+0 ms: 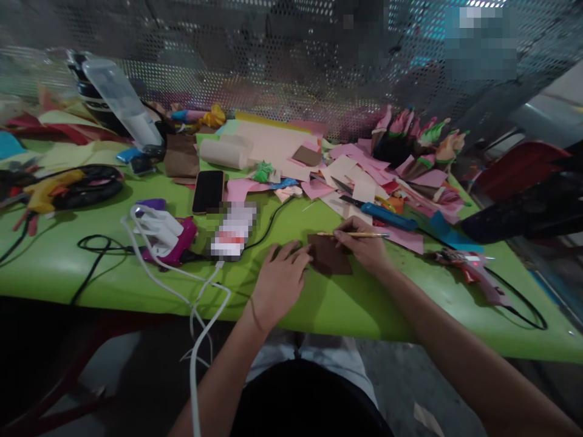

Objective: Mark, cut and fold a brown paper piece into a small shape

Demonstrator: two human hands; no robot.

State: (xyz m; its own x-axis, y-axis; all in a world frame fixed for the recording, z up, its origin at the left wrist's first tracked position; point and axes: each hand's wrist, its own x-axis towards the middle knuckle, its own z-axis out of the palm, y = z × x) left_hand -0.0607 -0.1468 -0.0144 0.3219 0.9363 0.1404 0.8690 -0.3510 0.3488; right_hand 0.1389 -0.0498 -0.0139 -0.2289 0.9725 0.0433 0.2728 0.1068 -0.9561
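Observation:
A small brown paper piece [328, 255] lies flat on the green table [350, 303] in front of me. My left hand [279, 280] rests palm down beside it, fingers spread, fingertips touching its left edge. My right hand [364, 244] sits over the paper's upper right, fingers pinched round a thin yellow pencil [359, 234] that lies nearly level, its tip at the paper's top edge.
Blue-handled scissors [382, 215] and pink and cream paper scraps [355, 176] lie behind the hands. A glue gun [473, 273] with a black cord sits to the right. A phone [208, 190], a pink gadget with white cables [166, 240], a paper roll [225, 153] and paper flowers [410, 142] stand farther off.

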